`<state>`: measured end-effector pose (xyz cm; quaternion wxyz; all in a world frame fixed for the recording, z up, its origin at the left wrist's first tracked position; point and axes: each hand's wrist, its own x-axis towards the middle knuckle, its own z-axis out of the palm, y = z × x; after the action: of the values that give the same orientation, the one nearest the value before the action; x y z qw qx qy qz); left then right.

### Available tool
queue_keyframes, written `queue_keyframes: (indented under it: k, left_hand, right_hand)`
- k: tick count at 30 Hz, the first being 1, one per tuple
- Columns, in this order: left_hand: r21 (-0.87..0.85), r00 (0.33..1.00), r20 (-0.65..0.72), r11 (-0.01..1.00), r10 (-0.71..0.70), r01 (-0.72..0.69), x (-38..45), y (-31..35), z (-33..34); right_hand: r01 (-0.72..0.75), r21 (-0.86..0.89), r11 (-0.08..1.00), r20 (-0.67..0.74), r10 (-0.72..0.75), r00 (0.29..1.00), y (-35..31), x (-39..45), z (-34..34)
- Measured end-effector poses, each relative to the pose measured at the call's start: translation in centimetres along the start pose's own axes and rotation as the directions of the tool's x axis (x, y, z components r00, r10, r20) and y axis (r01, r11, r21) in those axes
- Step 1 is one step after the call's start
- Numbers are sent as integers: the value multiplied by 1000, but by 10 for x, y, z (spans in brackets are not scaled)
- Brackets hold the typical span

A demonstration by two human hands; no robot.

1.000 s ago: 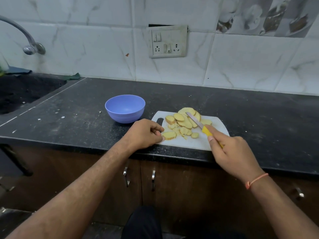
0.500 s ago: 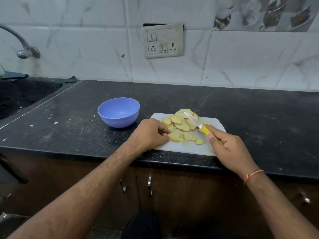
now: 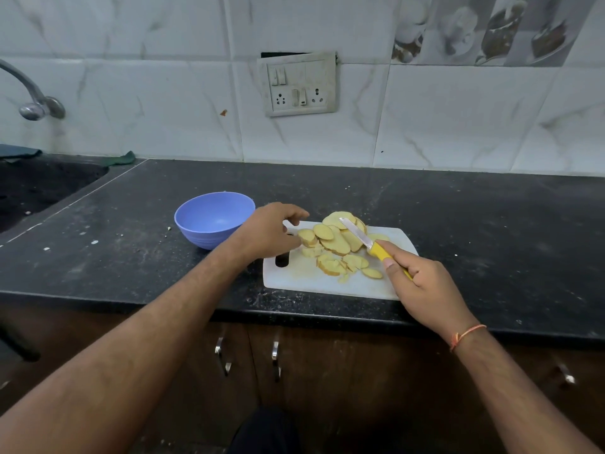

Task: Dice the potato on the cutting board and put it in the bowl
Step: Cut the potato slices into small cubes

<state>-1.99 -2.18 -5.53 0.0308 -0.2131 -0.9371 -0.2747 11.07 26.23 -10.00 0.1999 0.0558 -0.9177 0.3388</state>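
I see a blue bowl (image 3: pixel 214 218) on the dark counter (image 3: pixel 491 224), just beside the white cutting board (image 3: pixel 301 276) at its ten o'clock corner. The bowl's inside shows bare blue plastic with nothing in it. All the potato (image 3: pixel 335 242) lies on the board as thin, pale yellow slices with brown skin edges: a fanned stack runs from the board's centre toward twelve o'clock, and looser slices and small offcuts lie toward six o'clock.

My left hand (image 3: pixel 270 231) hovers over the board's nine o'clock edge, fingers loosely curled and a little spread; its fingertips are at the nearest slice, but I cannot tell whether they pinch it. My right hand (image 3: pixel 422 283) grips the yellow handle of a small knife (image 3: pixel 370 240) at the board's four o'clock side, forefinger laid along the handle. The blade points toward eleven o'clock and lies across the top of the stacked slices.

A sink (image 3: pixel 39 188) sits at the counter's nine o'clock end.
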Motion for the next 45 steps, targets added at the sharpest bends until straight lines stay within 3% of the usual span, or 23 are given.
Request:
queue_keyframes:
  k: [3,16,24,31,37,45]
  left_hand:
    - [46,987,158,999,2,-10,9,2,2]
    - [115,967,253,993,-12,-18,35,-1,-7]
    - [94,998,11,994,60,-61,31,5,-15]
    - [-177,978,-209,984,-20,-17,-24,14,-16]
    - [-119,989,-149,993,-2,-16,-77,-1,12]
    - [-174,995,-57,981,77,-86,-85,-15,6]
  right_hand:
    - [-1,2,1000,2,1,1000,0,0,0]
    - [-1,12,1000,-1,1,1000,0,1,0]
    - [-8,21,1000,6,8,1000,1,2,0]
    - [-9,16,1000,5,9,1000,0,0,-1]
    - [-28,-6,1000,5,28,1000,-4,-1,-1]
    - [-61,12,998,-7,61,998,-17,-9,-3]
